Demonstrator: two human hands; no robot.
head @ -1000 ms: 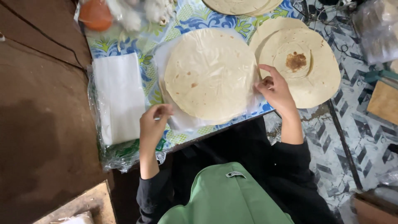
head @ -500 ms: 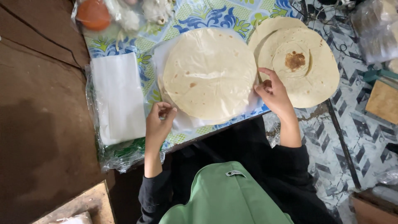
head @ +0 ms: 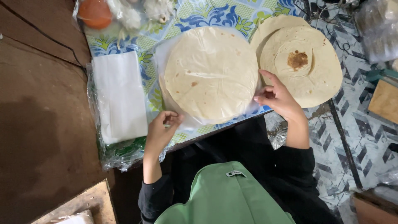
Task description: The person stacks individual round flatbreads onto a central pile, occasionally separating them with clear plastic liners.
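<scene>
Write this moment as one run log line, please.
left hand: pinching clear plastic sheet | right hand: on edge of tortilla stack | beside: second tortilla stack

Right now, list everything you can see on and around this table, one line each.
tortilla stack: one, pale cream, table centre, on clear plastic
second tortilla stack: one, cream with a brown spot, to the right
white sheets: one pile, white, in clear wrap, to the left
tablecloth: one, blue, green and yellow floral
orange round thing: one, far left corner, bagged
tiled floor: grey patterned, right side
green apron: one, bottom centre
left hand: at the plastic's near edge
right hand: fingers at the centre stack's right edge
</scene>
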